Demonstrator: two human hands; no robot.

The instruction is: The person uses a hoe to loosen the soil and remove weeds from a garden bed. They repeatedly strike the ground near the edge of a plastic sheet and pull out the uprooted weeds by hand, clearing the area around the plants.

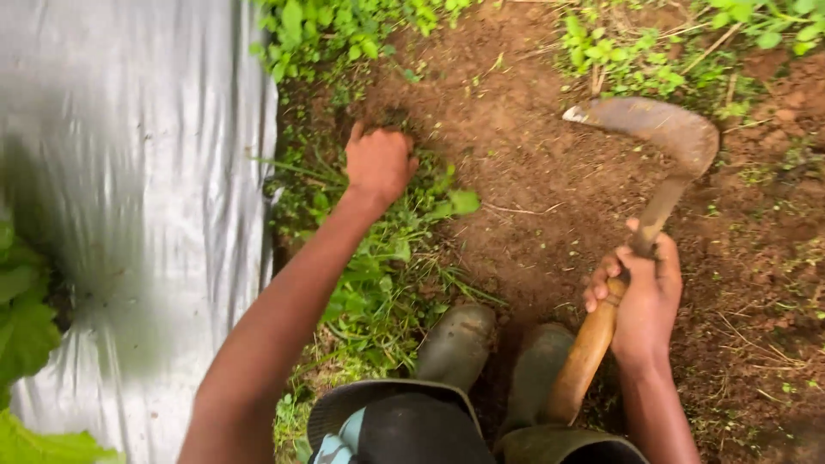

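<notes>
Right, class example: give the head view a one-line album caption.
Left hand grips weeds beside silver sheeting; right hand holds a curved sickle.

Bare brown soil point(533, 180), silver plastic sheet point(129, 172)

bare forearms, muddy olive rubber boots point(494, 352), dark shorts point(412, 430)

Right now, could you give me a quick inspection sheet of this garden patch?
Surface: bare reddish soil, loose and uneven.
Job's things: curved sickle with wooden handle; weeds in a low green clump.
Clutter: nothing seen.
Hands: left hand fisted in the weeds; right hand gripping the sickle handle.
Cables: nothing seen.
Surroundings: silver plastic sheet on the left; rubber boots below; leafy plants at the edge.
</notes>
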